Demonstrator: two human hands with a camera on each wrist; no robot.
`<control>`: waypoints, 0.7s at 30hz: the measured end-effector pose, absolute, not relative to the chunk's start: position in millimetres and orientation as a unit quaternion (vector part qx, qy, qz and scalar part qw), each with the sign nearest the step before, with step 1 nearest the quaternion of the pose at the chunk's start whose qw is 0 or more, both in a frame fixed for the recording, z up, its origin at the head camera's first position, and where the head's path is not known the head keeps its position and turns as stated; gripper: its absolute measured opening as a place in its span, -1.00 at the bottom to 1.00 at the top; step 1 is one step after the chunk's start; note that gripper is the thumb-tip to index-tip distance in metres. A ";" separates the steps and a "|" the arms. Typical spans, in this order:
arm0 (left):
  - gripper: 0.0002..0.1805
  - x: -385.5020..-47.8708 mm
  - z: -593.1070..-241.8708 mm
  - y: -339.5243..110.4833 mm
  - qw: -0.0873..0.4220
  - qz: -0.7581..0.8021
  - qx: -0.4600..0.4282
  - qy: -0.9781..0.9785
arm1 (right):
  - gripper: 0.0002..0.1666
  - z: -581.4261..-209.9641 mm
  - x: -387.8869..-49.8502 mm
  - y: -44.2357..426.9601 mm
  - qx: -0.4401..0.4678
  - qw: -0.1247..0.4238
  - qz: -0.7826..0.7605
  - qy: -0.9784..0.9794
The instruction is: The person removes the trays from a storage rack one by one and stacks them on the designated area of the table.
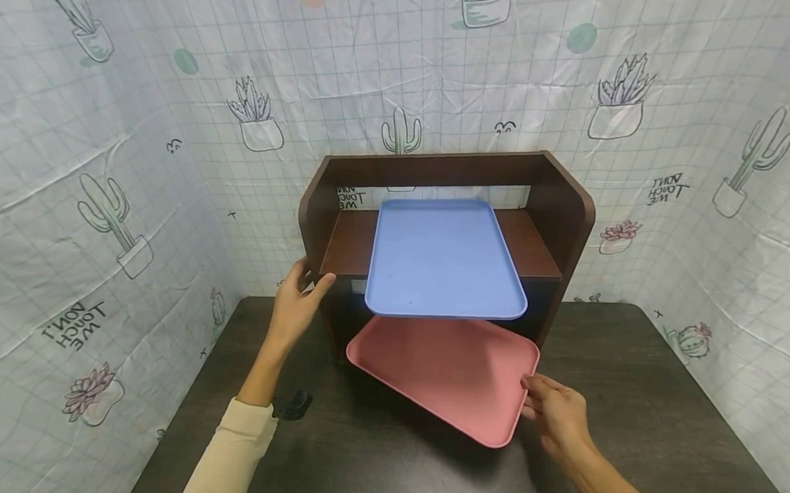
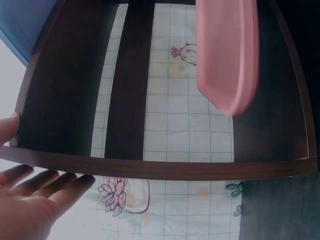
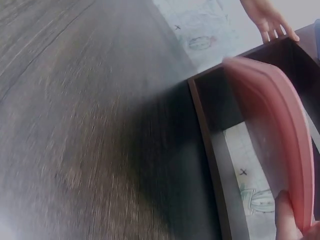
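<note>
My right hand point(image 1: 562, 419) pinches the right edge of a pink tray point(image 1: 443, 371), with the thumb on the rim. The tray is tilted; its far end reaches into the lower opening of a dark brown two-level wooden shelf point(image 1: 574, 238), and its near right corner sticks out. At the shelf's left side panel, my left hand point(image 1: 295, 305) holds on, thumb in front and fingers along the outer face; the left wrist view shows these fingers point(image 2: 65, 187) outside the panel. A blue tray point(image 1: 443, 255) lies on the upper level, overhanging the front and partly covering the pink one.
The shelf stands on a dark wood-grain table point(image 1: 593, 384). Behind and at both sides hangs a white gridded cloth point(image 1: 440, 74) printed with cacti and potted plants. A dark strap device point(image 1: 291, 405) is on my left wrist.
</note>
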State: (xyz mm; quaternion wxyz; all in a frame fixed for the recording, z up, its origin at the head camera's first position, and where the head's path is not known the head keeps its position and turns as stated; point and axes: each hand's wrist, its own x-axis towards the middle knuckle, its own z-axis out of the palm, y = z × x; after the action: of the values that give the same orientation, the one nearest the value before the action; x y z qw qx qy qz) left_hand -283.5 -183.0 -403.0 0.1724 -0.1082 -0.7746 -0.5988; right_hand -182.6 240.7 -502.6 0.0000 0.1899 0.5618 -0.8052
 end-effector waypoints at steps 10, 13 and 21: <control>-0.28 -283.1 -404.2 -184.1 0.171 -0.591 -0.113 -0.780 | -0.68 -501.4 -182.7 262.0 0.180 0.030 -0.778 0.602; -0.27 -282.1 -404.7 -184.2 0.169 -0.591 -0.114 -0.781 | -0.66 -499.9 -182.2 268.5 0.165 0.039 -0.771 0.614; -0.28 -283.2 -404.5 -184.8 0.171 -0.592 -0.115 -0.779 | -0.71 -504.3 -181.2 276.8 0.144 0.066 -0.751 0.641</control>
State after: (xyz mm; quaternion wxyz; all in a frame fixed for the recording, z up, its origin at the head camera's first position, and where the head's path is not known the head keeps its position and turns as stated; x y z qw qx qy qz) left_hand -283.2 -184.8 -404.5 0.1713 -0.1151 -0.7791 -0.5919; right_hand -181.2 276.8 -504.3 0.0657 0.1444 0.6407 -0.7512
